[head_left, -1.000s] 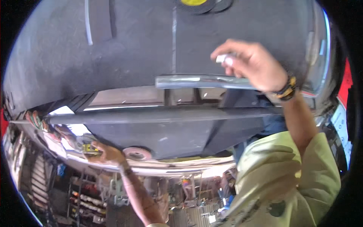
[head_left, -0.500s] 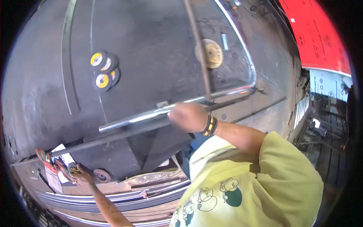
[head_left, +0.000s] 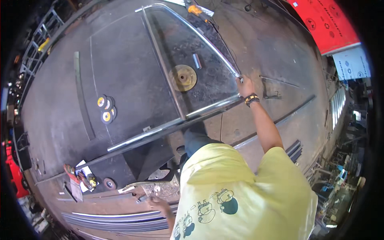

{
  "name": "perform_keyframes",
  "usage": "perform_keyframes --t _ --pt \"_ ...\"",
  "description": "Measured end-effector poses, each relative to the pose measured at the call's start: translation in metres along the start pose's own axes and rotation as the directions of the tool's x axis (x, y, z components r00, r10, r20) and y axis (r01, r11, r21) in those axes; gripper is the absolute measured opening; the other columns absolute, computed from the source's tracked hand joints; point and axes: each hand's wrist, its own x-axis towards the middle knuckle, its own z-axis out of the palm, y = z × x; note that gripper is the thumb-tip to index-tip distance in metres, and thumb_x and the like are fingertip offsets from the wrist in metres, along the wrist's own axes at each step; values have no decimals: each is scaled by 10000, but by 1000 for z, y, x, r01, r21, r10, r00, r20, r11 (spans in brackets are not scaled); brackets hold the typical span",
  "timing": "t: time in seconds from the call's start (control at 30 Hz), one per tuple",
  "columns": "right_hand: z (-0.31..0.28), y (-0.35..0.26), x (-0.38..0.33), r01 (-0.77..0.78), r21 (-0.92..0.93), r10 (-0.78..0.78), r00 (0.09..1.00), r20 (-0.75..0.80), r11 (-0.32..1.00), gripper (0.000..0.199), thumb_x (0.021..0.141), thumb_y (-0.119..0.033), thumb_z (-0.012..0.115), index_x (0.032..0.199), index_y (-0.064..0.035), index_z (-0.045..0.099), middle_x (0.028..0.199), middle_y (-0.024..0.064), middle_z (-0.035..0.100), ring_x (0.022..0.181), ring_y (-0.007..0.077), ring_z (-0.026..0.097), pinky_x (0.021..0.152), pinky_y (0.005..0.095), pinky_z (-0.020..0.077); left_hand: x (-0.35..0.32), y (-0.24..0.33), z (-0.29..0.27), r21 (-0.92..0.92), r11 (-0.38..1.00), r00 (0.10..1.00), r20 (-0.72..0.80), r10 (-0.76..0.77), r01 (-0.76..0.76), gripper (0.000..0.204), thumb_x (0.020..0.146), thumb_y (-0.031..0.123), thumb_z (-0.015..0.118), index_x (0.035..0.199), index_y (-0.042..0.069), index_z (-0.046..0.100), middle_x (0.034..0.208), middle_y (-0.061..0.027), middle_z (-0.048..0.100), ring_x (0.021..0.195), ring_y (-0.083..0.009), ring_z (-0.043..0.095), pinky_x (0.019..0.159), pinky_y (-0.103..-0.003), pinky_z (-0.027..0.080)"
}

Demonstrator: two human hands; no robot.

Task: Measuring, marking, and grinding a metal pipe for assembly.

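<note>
My right hand (head_left: 246,87) is closed around the right-hand corner of a bent shiny metal tube (head_left: 210,45). The tube lies on a dark sheet over the work surface, and its lower leg runs left toward me. A straight metal bar (head_left: 162,66) crosses between the tube's two legs. Low in the view, my left hand (head_left: 159,204) has its fingers at a short grey metal piece (head_left: 141,198), which looks pinched at the fingertips. To its left lies a black-and-yellow tape measure (head_left: 92,181), apart from the hand.
Several cutting discs (head_left: 106,108) lie left of a round yellowish disc (head_left: 185,78). A short tube (head_left: 197,61) lies inside the frame. Near the lower edge are a grinding wheel (head_left: 109,183) and stacked metal tubes (head_left: 132,221). A power tool (head_left: 195,10) sits at the far end.
My right hand has shifted from above the tube's lower leg to its right corner. My left hand has left the tape measure and moved right. The view takes in more of the far end.
</note>
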Motion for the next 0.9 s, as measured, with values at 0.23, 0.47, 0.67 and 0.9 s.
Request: perform_keyframes --t 0.23,0.47,0.67,0.9 --pt "93 65 137 67 -284 25 951 308 956 546 845 -529 631 1002 -9 690 1007 253 674 969 423 644 839 488 524 -136 -69 -7 207 956 936 242 -257 209 344 947 208 540 1199 -23 575 1143 -181 644 983 -361 637 843 -419 509" --pt "155 25 190 24 -320 130 882 452 947 686 774 -511 730 1182 22 586 1169 270 618 1106 410 590 955 465 475 -146 46 53 327 898 685 582 -438 295 303 920 200 546 1142 5 615 977 -148 709 824 -299 695 719 -395 548" --pt "162 89 217 168 -221 -20 837 548 961 530 727 -416 770 977 37 656 1015 278 657 998 421 627 880 475 502 -77 231 73 8 966 802 556 -219 259 372 895 262 622 1152 -7 609 892 -149 694 786 -234 673 712 -334 518" --pt "115 37 242 342 -88 -242 801 547 935 420 702 -356 742 878 20 677 835 237 691 801 387 683 723 460 527 -87 310 132 -141 941 771 616 -158 306 374 969 385 535 1071 38 631 918 -159 662 862 -267 652 760 -378 497"
